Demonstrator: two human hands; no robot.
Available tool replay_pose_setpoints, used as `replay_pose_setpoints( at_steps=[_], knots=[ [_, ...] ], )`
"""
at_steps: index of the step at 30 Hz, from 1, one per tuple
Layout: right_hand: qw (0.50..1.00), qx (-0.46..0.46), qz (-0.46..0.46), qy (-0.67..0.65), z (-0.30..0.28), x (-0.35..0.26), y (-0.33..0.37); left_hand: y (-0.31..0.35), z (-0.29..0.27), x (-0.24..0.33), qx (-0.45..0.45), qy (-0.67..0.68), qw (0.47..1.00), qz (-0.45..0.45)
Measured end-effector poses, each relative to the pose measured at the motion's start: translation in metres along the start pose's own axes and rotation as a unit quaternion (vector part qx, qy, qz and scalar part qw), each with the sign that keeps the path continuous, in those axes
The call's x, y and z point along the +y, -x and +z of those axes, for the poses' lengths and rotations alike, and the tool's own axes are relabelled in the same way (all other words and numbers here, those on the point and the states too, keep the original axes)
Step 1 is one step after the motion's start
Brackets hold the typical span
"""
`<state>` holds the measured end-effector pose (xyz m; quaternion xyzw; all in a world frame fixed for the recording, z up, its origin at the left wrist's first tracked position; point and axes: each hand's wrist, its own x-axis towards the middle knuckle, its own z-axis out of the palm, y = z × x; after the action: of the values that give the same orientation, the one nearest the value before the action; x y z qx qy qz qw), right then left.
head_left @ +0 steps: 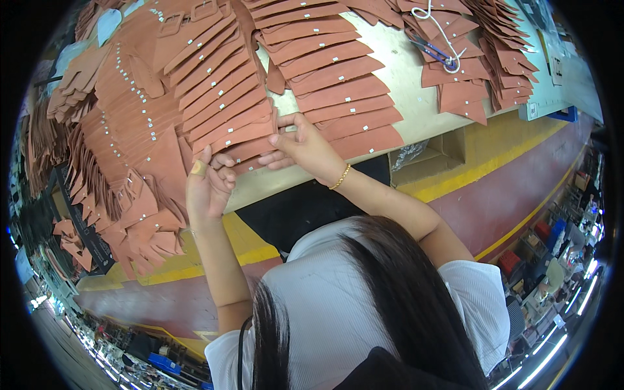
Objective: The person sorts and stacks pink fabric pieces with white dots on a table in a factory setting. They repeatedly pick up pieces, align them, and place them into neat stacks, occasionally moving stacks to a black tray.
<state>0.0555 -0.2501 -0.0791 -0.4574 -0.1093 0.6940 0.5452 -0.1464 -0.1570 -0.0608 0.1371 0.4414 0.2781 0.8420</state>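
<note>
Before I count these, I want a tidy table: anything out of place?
Blue scissors and a white cord lie atop brown leather-like panels at upper right, like strays; lower-left panels look jumbled, unlike the neat central rows.

passage: tabletop strip [409,81] between panel rows [344,73] | obstacles: scissors [434,51], white cord [457,60] (curled)

From where I sit at the far end of the feed, I make out a white short-sleeved top [325,279], finely ribbed, with long, straight dark hair [406,286] spilling over it. A gold beaded bracelet [340,177] circles the right wrist [335,171]; a yellowish adhesive bandage [198,168] wraps the left thumb [205,155]. I also see a thin black cord [241,354] beside the hair.
</note>
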Motion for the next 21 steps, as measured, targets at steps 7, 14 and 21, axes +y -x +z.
replay_pose_setpoints(
  at_steps=[7,14,21],
  knots=[
    [1.000,0.008,-0.014,0.006,0.003,0.003,0.005,0.003,-0.001,-0.002,0.013,-0.082,0.997,0.003],
    [0.997,-0.014,0.005,0.076,0.000,0.002,0.029,0.011,-0.008,-0.004,-0.007,-0.089,0.996,0.005],
    [0.981,-0.038,-0.032,0.187,-0.011,-0.021,0.035,0.009,-0.001,-0.017,0.025,-0.140,0.990,0.017]
  ],
)
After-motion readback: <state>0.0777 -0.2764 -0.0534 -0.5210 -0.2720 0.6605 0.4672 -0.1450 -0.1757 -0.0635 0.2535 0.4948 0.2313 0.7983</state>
